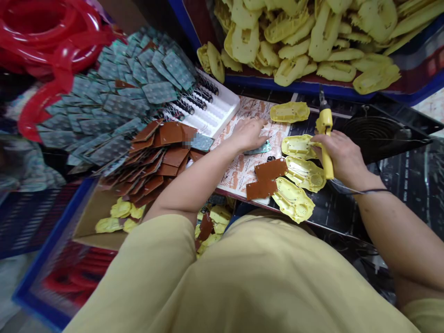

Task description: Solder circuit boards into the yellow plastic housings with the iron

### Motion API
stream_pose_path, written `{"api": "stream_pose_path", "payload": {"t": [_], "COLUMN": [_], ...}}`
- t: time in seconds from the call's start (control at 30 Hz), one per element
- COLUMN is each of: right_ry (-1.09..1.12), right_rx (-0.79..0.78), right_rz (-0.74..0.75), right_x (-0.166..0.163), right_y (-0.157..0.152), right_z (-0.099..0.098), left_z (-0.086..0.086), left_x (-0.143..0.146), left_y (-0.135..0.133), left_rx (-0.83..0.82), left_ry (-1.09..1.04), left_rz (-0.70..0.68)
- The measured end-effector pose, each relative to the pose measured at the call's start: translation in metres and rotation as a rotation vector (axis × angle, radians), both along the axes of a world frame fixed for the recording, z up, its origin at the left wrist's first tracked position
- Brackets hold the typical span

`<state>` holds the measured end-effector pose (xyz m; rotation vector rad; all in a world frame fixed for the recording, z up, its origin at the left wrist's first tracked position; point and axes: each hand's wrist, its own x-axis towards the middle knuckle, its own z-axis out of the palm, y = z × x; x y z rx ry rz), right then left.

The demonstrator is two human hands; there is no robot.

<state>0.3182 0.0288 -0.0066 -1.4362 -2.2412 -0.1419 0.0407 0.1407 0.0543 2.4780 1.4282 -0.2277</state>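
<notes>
My right hand [342, 155] is closed around a yellow soldering gun [326, 143], its metal tip pointing away from me. My left hand [248, 134] lies over the patterned work surface with thumb and fingers apart. A green circuit board [260, 148] lies just below its thumb, and I cannot tell whether they touch. Several yellow plastic shell halves lie between my hands: one farther back [290, 112], one by my right fingertips [297, 146], and two nearer me, including the nearest [294, 200]. Two brown circuit boards [267, 178] lie beside these shells.
Green boards [121, 101] are heaped at left, with brown boards [163, 152] nearer me. A white foam tray [222, 108] holds small dark parts with wires. Behind stands a blue-rimmed bin [294, 88] of yellow shells. A black coil-shaped stand [367, 132] is at right.
</notes>
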Motion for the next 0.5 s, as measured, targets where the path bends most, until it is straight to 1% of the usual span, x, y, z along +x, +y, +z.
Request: {"api": "stream_pose_path", "payload": {"t": [0.07,0.13,0.2,0.27,0.33,0.37,0.43,0.5], "right_ry": [-0.007,-0.023,-0.025,-0.012,-0.011,-0.021,-0.04,-0.025], "right_rx": [-0.059,-0.111,-0.112,-0.087,-0.092,-0.11,-0.139,-0.118], "right_rz": [-0.027,-0.044,-0.043,-0.031,-0.022,-0.024,-0.048,-0.073], "right_x": [-0.001,-0.001,0.0,0.003,0.005,0.006,0.005,0.002], "right_y": [0.013,0.015,0.011,0.008,0.008,0.008,0.007,0.001], "right_z": [-0.008,-0.013,-0.014,-0.013,-0.012,-0.011,-0.01,-0.008], "left_z": [-0.011,-0.023,-0.034,-0.039,-0.039,-0.036,-0.028,-0.02], "left_x": [0.008,0.015,0.019,0.018,0.016,0.015,0.019,0.029], "left_y": [0.006,0.012,0.018,0.021,0.024,0.025,0.026,0.025], "left_rx": [-0.032,-0.106,-0.173,-0.268,-0.404,-0.464,-0.54,-0.546], "left_ry": [-0.111,-0.235,-0.396,-0.591,-0.768,-0.817,-0.811,-0.71], "left_rz": [0.076,0.095,0.107,0.137,0.161,0.155,0.083,-0.039]}}
